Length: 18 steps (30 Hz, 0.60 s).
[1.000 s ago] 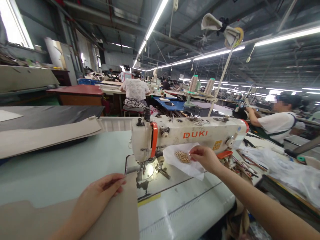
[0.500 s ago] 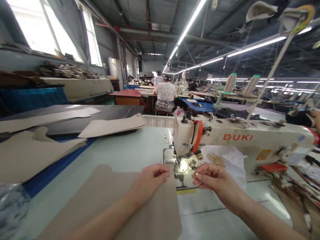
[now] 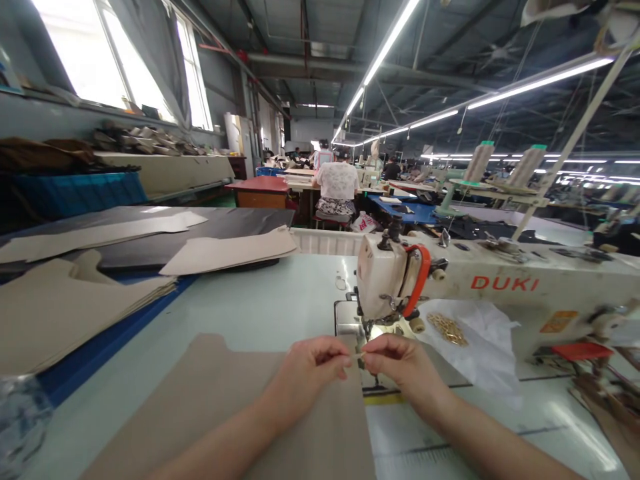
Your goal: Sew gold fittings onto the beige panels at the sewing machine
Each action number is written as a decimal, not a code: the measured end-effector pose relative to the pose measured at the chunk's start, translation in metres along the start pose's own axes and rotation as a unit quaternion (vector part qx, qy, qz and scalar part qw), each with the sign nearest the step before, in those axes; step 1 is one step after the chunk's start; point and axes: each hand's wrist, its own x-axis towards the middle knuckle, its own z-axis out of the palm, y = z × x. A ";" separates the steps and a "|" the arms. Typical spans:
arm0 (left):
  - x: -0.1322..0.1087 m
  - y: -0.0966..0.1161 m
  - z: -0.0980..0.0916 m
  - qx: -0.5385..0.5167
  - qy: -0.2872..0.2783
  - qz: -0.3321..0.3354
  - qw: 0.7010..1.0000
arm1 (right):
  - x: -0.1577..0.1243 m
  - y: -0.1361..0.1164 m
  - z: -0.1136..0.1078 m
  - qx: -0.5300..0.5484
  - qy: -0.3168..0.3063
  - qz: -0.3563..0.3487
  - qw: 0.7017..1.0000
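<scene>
The factory hall (image 3: 310,127) runs back past rows of sewing stations (image 3: 395,197). On a pale green sewing table (image 3: 295,293), a tiny pale piece (image 3: 358,357) lies crosswise, long axis left to right, in front of the DUKI sewing machine (image 3: 500,283) and above a tan panel (image 3: 215,400). The left hand (image 3: 305,373) and right hand (image 3: 400,370) pinch it between their fingertips; its material is too small to tell.

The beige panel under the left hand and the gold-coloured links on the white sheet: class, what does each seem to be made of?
The beige panel looks like stiff leatherette or coated board: matte, with crisp, unfrayed cut edges. The links seem to be metal, perhaps gold-plated, since they glint; they are too small to be sure.
</scene>
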 end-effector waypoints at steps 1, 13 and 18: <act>0.001 0.000 0.000 0.002 -0.002 0.000 1.000 | 0.000 0.000 0.000 0.007 -0.003 0.004 1.000; 0.008 -0.001 -0.003 -0.119 -0.071 -0.073 0.988 | -0.006 -0.002 0.006 0.162 -0.072 0.088 0.980; 0.006 -0.006 -0.003 -0.131 -0.069 -0.062 0.987 | -0.006 0.000 0.011 0.062 -0.022 -0.014 0.998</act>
